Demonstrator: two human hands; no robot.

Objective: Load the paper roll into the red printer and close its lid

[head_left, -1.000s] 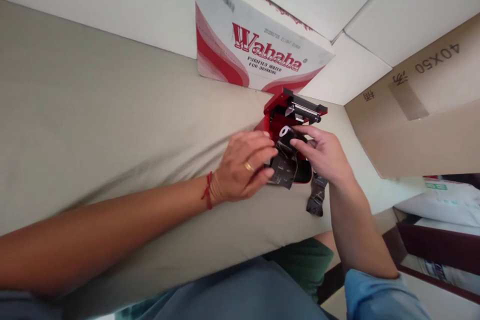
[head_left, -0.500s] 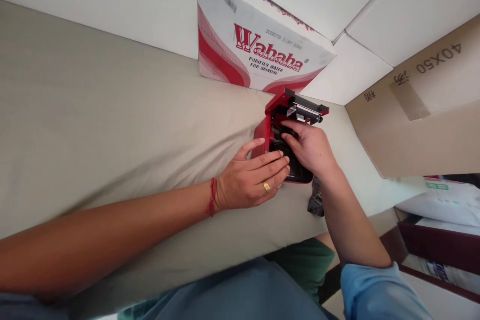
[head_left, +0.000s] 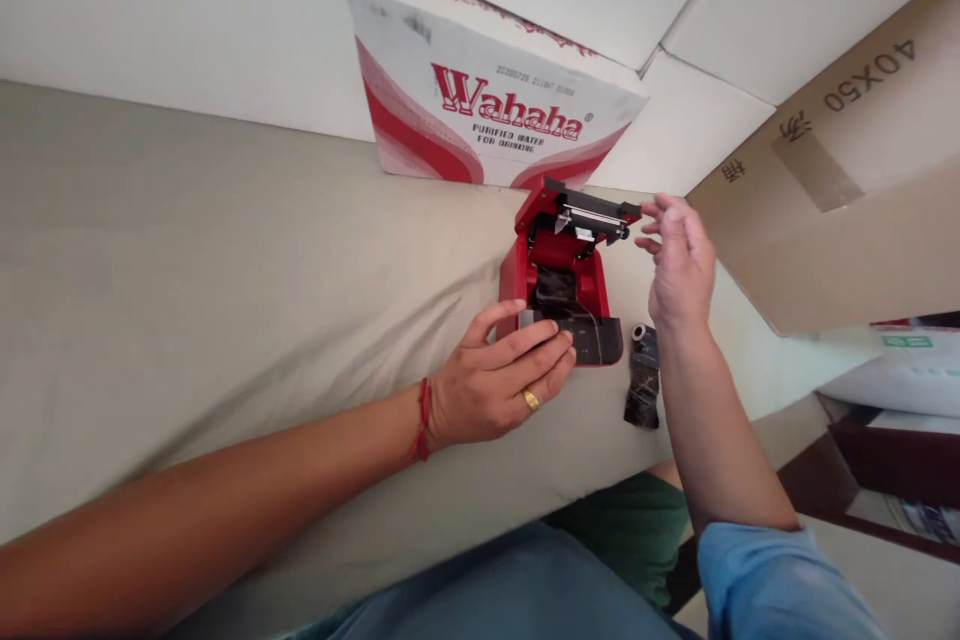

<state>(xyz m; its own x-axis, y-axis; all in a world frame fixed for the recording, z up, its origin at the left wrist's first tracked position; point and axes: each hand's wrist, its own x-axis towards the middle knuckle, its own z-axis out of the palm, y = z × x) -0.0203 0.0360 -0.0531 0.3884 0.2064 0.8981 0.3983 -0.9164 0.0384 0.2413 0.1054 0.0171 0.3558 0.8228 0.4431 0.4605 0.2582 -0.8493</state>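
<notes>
A small red and black printer [head_left: 508,280] sits on the cloth-covered surface, its lid [head_left: 592,210] raised with a roller along the edge. Inside the red bay lies a roll of black shiny material [head_left: 556,286], and a strip of it runs forward over the black front panel. My left hand [head_left: 499,375] rests on the printer's front left, fingers stretched out flat and thumb at the side wall. At the lid's right corner is my right hand [head_left: 684,255], empty, its fingers apart and loosely bent; whether they touch the lid I cannot tell.
A crumpled black roll [head_left: 643,380] with a pale core lies right of the printer. Behind stands a white and red Wahaha water carton [head_left: 495,110] against white panels. A brown cardboard box [head_left: 847,180] is at the right, with a maroon-edged shelf [head_left: 892,460] below it.
My right hand has come out of the printer's bay and moved right and up to the lid's corner. The roll inside now shows. My left hand stays on the printer.
</notes>
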